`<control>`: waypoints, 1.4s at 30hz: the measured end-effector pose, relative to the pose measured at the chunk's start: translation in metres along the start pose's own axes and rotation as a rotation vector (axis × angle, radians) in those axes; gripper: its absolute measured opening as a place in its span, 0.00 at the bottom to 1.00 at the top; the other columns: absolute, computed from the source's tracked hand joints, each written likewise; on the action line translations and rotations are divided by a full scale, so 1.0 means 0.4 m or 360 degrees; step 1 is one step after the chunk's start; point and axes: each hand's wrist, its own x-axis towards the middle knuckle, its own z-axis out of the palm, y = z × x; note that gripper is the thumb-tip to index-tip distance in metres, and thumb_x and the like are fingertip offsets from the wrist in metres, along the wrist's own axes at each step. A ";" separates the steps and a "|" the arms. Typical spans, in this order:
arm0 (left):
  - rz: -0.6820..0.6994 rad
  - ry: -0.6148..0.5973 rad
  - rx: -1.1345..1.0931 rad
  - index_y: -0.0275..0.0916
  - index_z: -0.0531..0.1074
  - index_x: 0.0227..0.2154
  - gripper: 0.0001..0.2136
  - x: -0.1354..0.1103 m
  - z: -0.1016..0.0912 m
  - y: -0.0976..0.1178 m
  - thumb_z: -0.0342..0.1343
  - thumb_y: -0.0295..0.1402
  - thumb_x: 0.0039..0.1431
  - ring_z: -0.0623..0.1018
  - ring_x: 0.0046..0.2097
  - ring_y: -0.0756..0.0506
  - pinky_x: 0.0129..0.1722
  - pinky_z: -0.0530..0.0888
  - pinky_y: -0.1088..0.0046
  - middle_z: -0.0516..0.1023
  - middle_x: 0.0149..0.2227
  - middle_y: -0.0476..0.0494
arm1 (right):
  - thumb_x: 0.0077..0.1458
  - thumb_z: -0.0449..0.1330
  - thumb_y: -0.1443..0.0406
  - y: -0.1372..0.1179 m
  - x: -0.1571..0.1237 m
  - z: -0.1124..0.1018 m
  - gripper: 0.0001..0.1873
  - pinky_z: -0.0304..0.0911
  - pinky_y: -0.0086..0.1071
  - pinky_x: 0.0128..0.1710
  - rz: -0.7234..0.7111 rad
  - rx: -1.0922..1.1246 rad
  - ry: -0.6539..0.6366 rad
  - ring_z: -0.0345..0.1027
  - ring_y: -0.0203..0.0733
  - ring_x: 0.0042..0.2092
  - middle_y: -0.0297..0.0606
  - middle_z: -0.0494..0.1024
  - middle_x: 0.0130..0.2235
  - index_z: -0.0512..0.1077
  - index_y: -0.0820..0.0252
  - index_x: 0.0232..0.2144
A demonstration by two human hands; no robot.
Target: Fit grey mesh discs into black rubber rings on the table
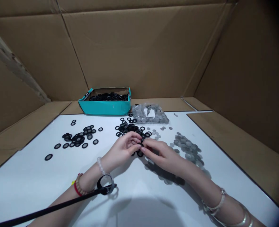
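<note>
My left hand (122,150) and my right hand (160,153) meet at the fingertips over the white table (30,186). Between them they pinch a small black rubber ring (139,144). Just below the fingers lies a loose black ring (140,153). A heap of similar black rings (130,128) spreads beyond my hands, and another pile (79,138) lies to the left. Grey metal discs (186,146) lie in a loose heap to the right of my right hand.
A teal cardboard box (105,108) of black rings stands at the table's far edge, next to a clear plastic bag of grey discs (150,114). A black rod (54,205) with a loop crosses my left forearm. Cardboard sheets (139,50) wall the back and sides.
</note>
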 end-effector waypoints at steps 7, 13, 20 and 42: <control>-0.0095 -0.0021 -0.0134 0.36 0.67 0.33 0.07 -0.003 0.003 0.022 0.56 0.29 0.50 0.71 0.35 0.49 0.36 0.69 0.72 0.71 0.31 0.46 | 0.59 0.49 0.62 0.001 -0.004 0.008 0.17 0.50 0.28 0.28 -0.0109 0.0171 0.0234 0.53 0.34 0.28 0.30 0.58 0.23 0.55 0.59 0.19; -0.0079 0.0194 -0.0096 0.35 0.68 0.31 0.07 -0.002 0.011 0.012 0.58 0.30 0.48 0.71 0.34 0.50 0.35 0.68 0.73 0.71 0.30 0.47 | 0.59 0.49 0.63 0.003 -0.002 0.006 0.15 0.51 0.29 0.29 -0.0168 0.0106 0.0272 0.54 0.35 0.28 0.30 0.59 0.24 0.57 0.59 0.20; -0.0198 0.0187 -0.0291 0.35 0.69 0.34 0.11 -0.004 0.009 0.009 0.59 0.33 0.48 0.73 0.36 0.49 0.38 0.68 0.73 0.73 0.33 0.46 | 0.61 0.46 0.61 0.007 0.005 0.004 0.13 0.53 0.27 0.30 0.0081 0.0242 0.0316 0.57 0.35 0.30 0.31 0.63 0.27 0.62 0.59 0.27; -0.0291 0.0098 -0.0134 0.35 0.68 0.32 0.12 0.014 -0.033 0.013 0.60 0.32 0.43 0.74 0.32 0.49 0.34 0.70 0.73 0.74 0.28 0.46 | 0.60 0.47 0.58 0.019 0.010 0.005 0.13 0.54 0.28 0.31 0.0147 0.0243 0.0149 0.58 0.36 0.30 0.31 0.64 0.27 0.63 0.58 0.27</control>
